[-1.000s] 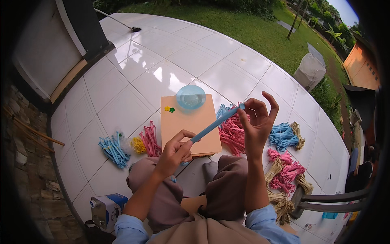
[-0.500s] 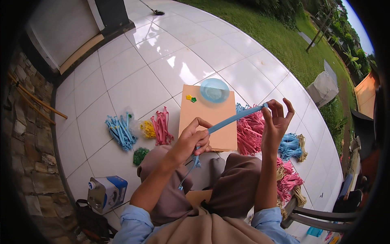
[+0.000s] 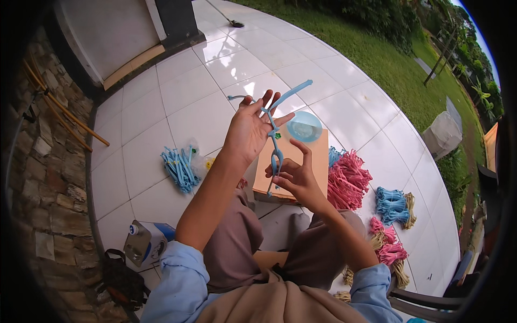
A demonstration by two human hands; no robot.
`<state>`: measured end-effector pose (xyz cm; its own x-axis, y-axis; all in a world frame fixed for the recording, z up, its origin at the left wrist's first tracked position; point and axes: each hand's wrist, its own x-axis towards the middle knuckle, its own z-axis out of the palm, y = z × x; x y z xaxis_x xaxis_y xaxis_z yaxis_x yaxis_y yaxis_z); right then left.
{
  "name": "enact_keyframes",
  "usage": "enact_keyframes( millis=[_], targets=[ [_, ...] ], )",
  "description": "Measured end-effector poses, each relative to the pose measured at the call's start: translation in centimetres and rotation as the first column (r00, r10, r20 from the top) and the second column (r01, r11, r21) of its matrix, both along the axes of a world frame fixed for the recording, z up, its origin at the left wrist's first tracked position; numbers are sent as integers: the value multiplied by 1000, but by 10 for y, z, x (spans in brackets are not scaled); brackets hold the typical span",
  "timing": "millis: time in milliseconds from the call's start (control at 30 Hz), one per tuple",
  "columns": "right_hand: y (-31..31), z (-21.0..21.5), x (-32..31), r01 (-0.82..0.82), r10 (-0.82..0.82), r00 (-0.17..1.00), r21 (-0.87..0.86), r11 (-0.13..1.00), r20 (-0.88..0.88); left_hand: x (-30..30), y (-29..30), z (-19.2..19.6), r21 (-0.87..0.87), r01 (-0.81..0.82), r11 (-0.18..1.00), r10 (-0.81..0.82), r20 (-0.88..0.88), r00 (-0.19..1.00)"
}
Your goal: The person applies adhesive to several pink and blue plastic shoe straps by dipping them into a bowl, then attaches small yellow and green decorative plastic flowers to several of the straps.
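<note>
A light blue knotted strap (image 3: 277, 156) hangs between my two hands above a peach-coloured box. My raised left hand (image 3: 250, 129) has its upper part threaded between the fingers, with one flat end sticking up to the right and a thinner end to the left. Lower down, my right hand (image 3: 296, 175) pinches the strap near its looped lower part between thumb and fingers. On the peach box (image 3: 318, 161) sit a translucent blue bowl (image 3: 304, 127) and a small green flower-shaped piece (image 3: 278, 136), partly behind the strap.
Blue strap bundles (image 3: 180, 169) lie on the white tiles at left, near a metal can (image 3: 145, 242). Pink straps (image 3: 349, 180) are heaped right of the box, with blue bundles (image 3: 392, 205) and pink-and-beige bundles (image 3: 390, 250) beyond. A stone wall (image 3: 48, 215) borders the left.
My left hand has risen and turned palm toward me. My right hand has come down and left from the strap's far end to its lower part. The view has shifted.
</note>
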<state>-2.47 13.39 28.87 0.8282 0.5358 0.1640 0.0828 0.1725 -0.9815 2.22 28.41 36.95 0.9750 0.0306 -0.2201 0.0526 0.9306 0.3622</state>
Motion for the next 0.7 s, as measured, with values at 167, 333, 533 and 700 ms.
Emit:
enact_keyframes(
  millis=[167,333,533,700],
  targets=[
    [-22,45,-9,146,-151,988,155,977,19,-16,48,9,988,134,82,-310,-102,945],
    [-37,76,-19,51,-23,975,119,992,-222,-59,19,5,480,-654,-585,-580,317,751],
    [-65,80,-21,89,-27,951,188,978,-307,-56,-21,-23,891,-330,-313,-709,12,705],
    [-77,61,-11,370,-423,876,241,897,230,-58,-36,-56,972,-233,26,-644,195,740]
  ],
)
